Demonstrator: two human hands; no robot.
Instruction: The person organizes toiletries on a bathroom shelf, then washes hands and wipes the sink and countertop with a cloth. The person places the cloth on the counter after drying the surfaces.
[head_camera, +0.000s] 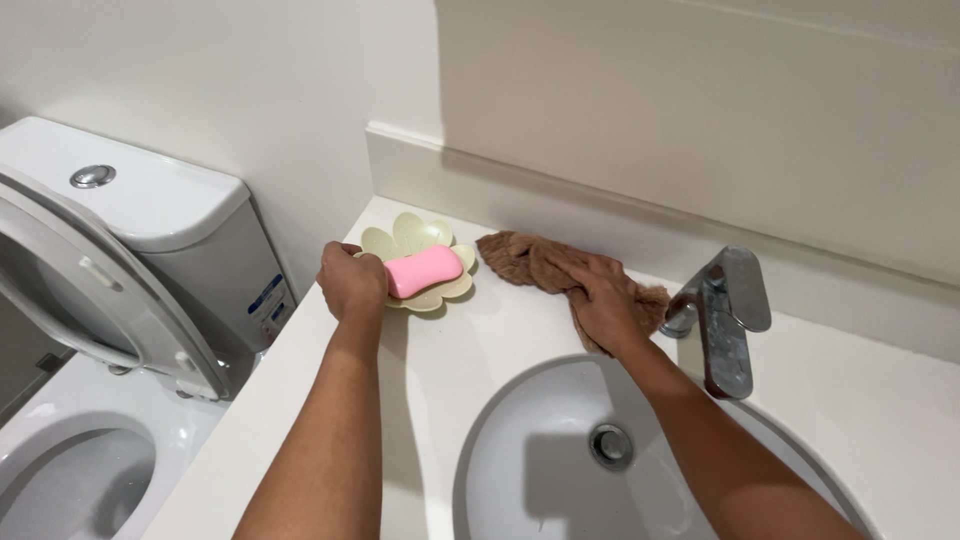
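Now the left hand (352, 282) is gripping a flower-shaped soap dish (418, 258) holding pink soap (424, 271), while the right hand (603, 300), at its three o'clock, is clutching a brown cloth (528, 260) on the white counter (440, 350).

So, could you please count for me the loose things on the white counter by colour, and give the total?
Pink: 1, the pink oval soap bar, lying in the dish.
Pale yellow: 1, the flower-shaped plastic soap dish, gripped by the left hand.
Brown: 1, the crumpled brown cloth, pressed down by the right hand.
Total: 3
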